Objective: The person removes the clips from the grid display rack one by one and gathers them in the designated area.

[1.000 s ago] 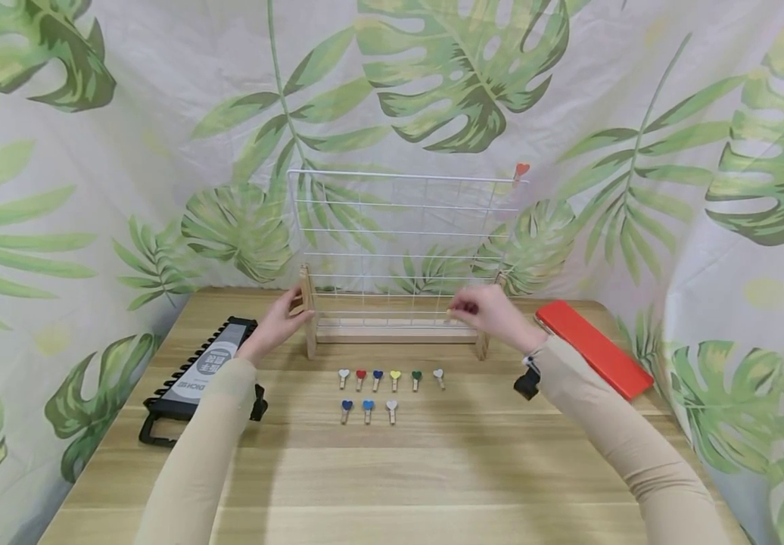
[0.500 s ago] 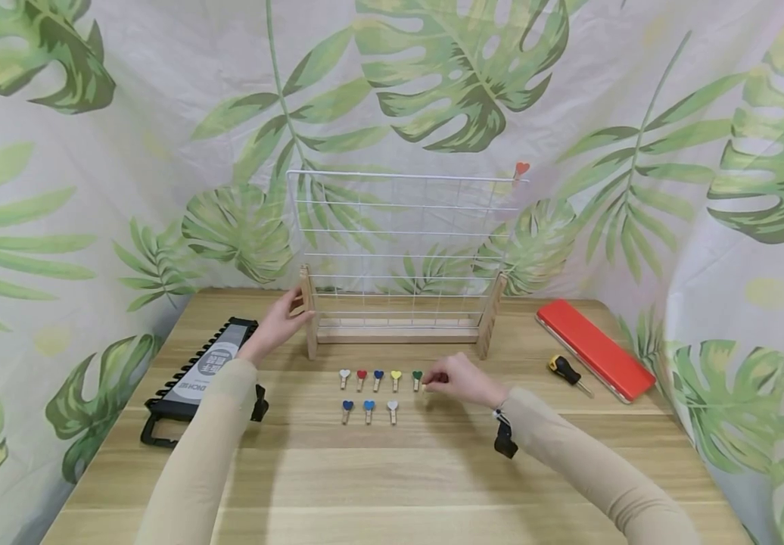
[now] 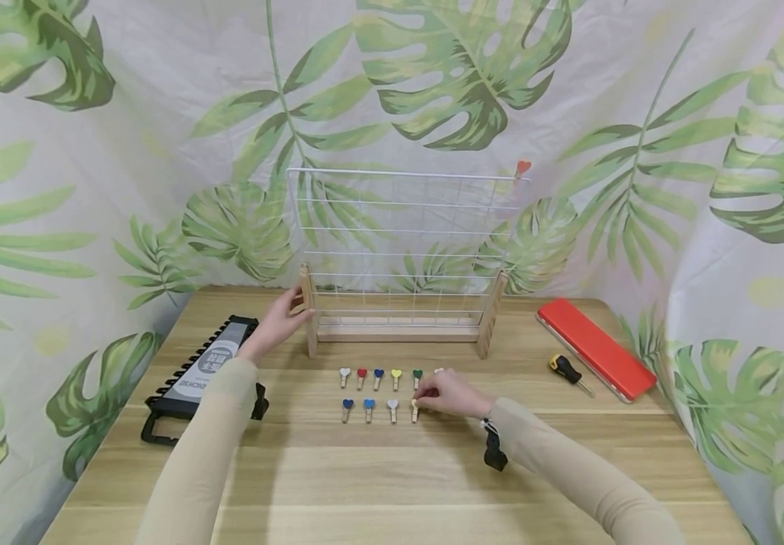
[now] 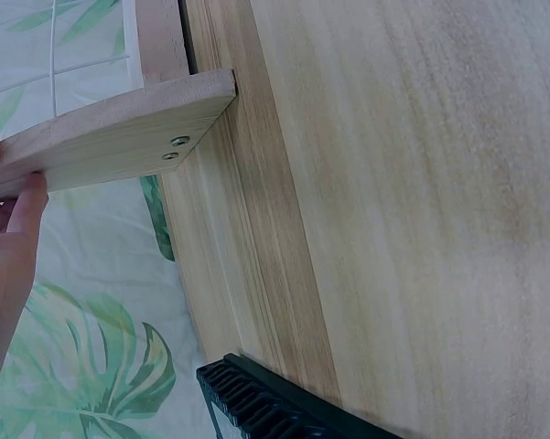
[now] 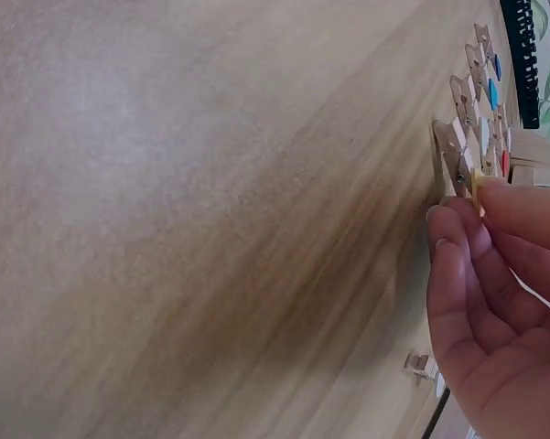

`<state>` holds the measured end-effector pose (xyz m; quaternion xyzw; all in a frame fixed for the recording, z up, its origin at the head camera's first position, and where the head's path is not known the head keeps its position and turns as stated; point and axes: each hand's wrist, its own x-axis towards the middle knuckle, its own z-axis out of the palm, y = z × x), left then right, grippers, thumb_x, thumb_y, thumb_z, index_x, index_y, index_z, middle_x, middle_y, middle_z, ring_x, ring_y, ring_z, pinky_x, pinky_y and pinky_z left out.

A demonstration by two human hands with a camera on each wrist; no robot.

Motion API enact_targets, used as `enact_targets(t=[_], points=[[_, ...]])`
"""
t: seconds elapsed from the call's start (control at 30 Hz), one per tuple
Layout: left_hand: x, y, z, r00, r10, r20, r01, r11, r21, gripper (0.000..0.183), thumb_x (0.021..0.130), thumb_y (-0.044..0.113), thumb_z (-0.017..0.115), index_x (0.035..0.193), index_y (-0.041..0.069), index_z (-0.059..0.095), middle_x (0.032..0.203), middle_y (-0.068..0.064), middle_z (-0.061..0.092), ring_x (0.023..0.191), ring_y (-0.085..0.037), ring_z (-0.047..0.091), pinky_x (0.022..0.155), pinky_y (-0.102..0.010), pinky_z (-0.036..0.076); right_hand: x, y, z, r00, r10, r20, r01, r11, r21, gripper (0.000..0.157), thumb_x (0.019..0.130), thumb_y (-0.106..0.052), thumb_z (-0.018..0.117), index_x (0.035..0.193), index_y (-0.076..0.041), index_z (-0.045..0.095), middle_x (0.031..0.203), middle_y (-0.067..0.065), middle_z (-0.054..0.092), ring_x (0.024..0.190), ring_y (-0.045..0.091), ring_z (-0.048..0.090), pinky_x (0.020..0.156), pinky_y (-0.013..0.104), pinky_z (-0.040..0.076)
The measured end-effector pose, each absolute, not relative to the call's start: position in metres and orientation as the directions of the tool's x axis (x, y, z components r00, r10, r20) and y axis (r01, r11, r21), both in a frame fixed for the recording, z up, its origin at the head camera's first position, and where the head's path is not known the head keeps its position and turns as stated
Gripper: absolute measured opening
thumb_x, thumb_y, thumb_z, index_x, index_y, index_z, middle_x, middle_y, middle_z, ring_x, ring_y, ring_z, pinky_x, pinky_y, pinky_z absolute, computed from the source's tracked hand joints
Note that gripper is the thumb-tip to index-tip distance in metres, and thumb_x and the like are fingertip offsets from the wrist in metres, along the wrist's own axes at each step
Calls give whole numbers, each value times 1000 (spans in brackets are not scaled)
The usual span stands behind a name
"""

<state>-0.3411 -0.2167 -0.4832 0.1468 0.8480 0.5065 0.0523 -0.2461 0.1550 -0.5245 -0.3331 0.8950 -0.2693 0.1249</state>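
My left hand (image 3: 279, 322) grips the left wooden post (image 3: 309, 322) of a white wire grid rack (image 3: 399, 333), thumb in front and fingers behind, as the left wrist view also shows. With thumb and fingertips my right hand (image 3: 458, 393) pinches a small wooden clothespin (image 5: 451, 155) by its pale yellow heart, at the right end of the front row. Left of it in that row lie a white-heart clothespin (image 3: 393, 409), a light blue one (image 3: 368, 409) and a dark blue one (image 3: 347, 409). The back row includes a green-heart clothespin (image 3: 417, 377); a whitish one at its right end is partly hidden by the hand.
An orange-red heart clothespin (image 3: 523, 169) sits on the grid's top right corner. To the left lies a black and grey wrench holder (image 3: 211, 363). A yellow and black screwdriver (image 3: 565, 369) and a red case (image 3: 596, 348) lie on the right.
My right hand has come down from the lower right of the grid to the front row, bringing the pale yellow-heart clothespin to its right end. My left hand stays on the post.
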Motion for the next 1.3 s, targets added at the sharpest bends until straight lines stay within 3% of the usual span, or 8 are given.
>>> enact_targets(t=[0.3,0.57,0.73,0.9,0.97,1.03,1.17,1.3], points=[[-341,-217,-484,-949,309,68,207,442,873,72,103,12,53,160,4,9,162,-24,21,149,-44,26,121,-55,34,-246,153,-523,-741,-670,-38,-540,629,-560,9,93,-15,70,96,-10,77,92,0,75,76,-1,58,69,14,51],[-342,-216,-482,-949,308,75,212,442,872,71,103,12,53,159,3,11,161,-26,23,148,-45,27,121,-55,34,-249,165,-499,-741,-668,63,-581,592,-558,10,92,-10,69,97,-3,76,90,7,77,72,2,62,63,14,53],[-340,-216,-482,-947,312,74,213,437,874,72,103,13,53,159,1,10,161,-28,21,148,-47,26,120,-57,33,-263,181,-450,-778,-599,187,-597,613,-517,13,91,-10,71,100,-3,76,91,8,77,76,10,69,66,17,57],[-339,-215,-481,-948,309,76,212,437,874,71,103,11,53,159,1,10,161,-28,21,148,-47,26,120,-57,34,-279,202,-377,-807,-491,329,-590,645,-486,17,91,-9,71,106,-1,75,98,14,76,81,21,72,72,27,62],[-340,-215,-482,-948,308,77,215,444,870,71,103,10,53,159,1,11,161,-28,22,148,-47,26,120,-56,34,-285,212,-348,-808,-435,398,-588,649,-483,19,91,-7,70,107,1,73,101,17,75,83,25,72,73,25,62],[-340,-215,-483,-948,308,78,217,448,867,70,103,9,53,159,1,12,161,-27,23,148,-46,27,120,-56,34,-289,222,-319,-815,-363,452,-567,660,-492,20,92,-9,70,110,-1,73,106,16,75,86,22,71,75,18,59],[-337,-214,-478,-948,311,72,212,445,870,70,103,9,52,158,-1,11,160,-29,22,147,-47,26,120,-57,34,-296,238,-270,-789,-219,574,-550,669,-501,23,93,-10,69,114,-1,71,110,17,73,87,-3,63,77,4,51],[-340,-215,-482,-949,307,72,210,445,871,71,103,10,52,159,1,10,161,-27,22,148,-46,26,120,-56,34,-303,249,-239,-720,-117,684,-571,659,-489,23,93,-10,68,114,0,72,111,20,72,86,-17,55,80,2,50]])
